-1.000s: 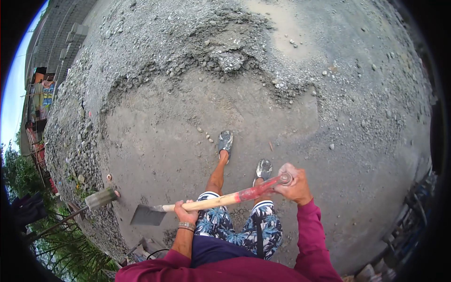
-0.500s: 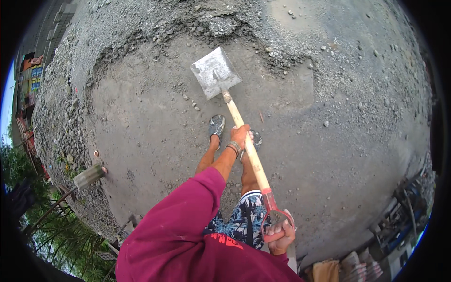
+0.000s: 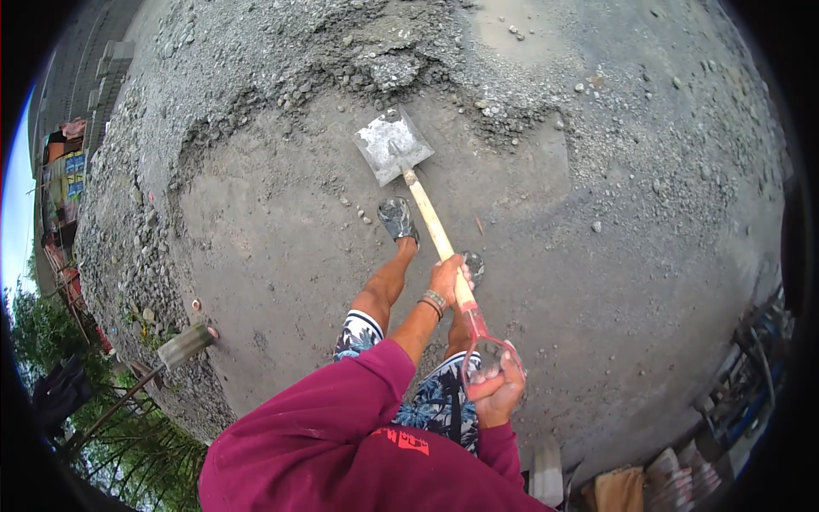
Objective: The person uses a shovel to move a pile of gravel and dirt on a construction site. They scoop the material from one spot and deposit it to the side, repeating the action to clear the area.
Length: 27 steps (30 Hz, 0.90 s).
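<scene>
A shovel (image 3: 437,232) with a square metal blade, a pale wooden shaft and a red D-shaped handle reaches away from me, its blade over the grey ground just short of a ragged gravel edge. The blade carries whitish smears and a wet-looking grey patch. My left hand (image 3: 448,280) is closed around the lower shaft, just above the red socket. My right hand (image 3: 499,386) grips the crossbar of the D-handle, fingers wrapped round it. Beyond the blade lies a broken bank of gravel (image 3: 388,72).
Loose stones (image 3: 141,256) heap up on the left. A grey block (image 3: 186,345) stands near a pole there. My feet in dark clogs (image 3: 397,219) flank the shaft. Sacks (image 3: 620,491) and metal clutter (image 3: 751,363) lie at the lower right. A shallow puddle (image 3: 520,32) is at the far side.
The shovel's handle end has swung up and slightly left, my right hand with it. My left hand now sits closer to the red socket. My left leg has shifted and shows more.
</scene>
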Motion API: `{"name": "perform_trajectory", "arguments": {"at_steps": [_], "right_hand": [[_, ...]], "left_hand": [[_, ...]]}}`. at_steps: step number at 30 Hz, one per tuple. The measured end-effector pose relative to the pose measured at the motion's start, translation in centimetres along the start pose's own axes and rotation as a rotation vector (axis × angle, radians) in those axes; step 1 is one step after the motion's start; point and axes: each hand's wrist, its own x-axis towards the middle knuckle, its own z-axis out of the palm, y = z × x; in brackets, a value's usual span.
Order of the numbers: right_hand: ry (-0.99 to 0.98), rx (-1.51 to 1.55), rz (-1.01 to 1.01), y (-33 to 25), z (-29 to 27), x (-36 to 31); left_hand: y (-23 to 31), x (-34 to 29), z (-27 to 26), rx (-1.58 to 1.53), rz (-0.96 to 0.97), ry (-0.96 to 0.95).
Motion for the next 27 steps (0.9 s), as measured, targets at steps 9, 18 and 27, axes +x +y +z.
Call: {"name": "perform_trajectory", "arguments": {"at_steps": [9,18,27], "right_hand": [[-0.228,0.186,0.000,-3.2,16.8,5.0],[-0.210,0.007,0.008,-0.3,11.1,9.9],[-0.286,-0.091,-0.243,-3.0,20.6,13.7]], "left_hand": [[14.2,4.8,7.2,0.141,0.029,0.111],[11.5,7.3,5.5,0.057,0.095,0.084],[18.4,12.4,9.1,0.076,0.089,-0.041]]}}
